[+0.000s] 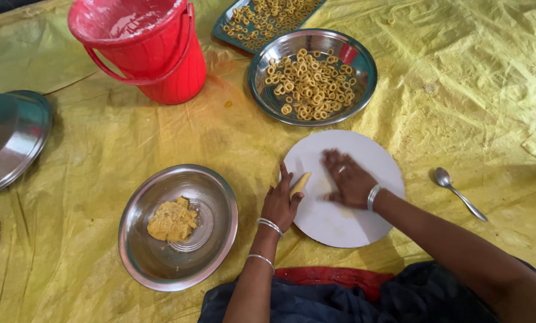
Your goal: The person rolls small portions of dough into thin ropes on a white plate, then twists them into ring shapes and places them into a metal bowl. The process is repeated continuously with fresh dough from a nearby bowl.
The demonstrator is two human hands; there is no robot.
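Left hand (280,203): fingers curled loosely around a short roll of yellow dough (299,183), one end of it showing past the thumb; hand rests at the left edge of the round white board (363,221). Right hand (348,179): fingers extended and spread, palm flat down on the board's middle, pressing on pale dough that is mostly hidden beneath it; cannot tell its shape. Metal bangles on both wrists, a ring on the right hand. Board lies on the yellow plastic sheet (459,78), near the sheet's front edge, just ahead of the person's lap. Left of the board, close by: steel bowl (220,239) holding a lump of yellow dough (172,220). Beyond the board, just apart from its far edge: steel plate (363,66) filled with small dough rings (310,84). Behind that plate, touching or nearly so: teal tray (226,27) with more rings. Red plastic bucket (154,54) stands toward the far left. Inverted steel lid (10,140) at the sheet's left edge. Steel spoon (456,191) lies right of the board, well apart from the hands.
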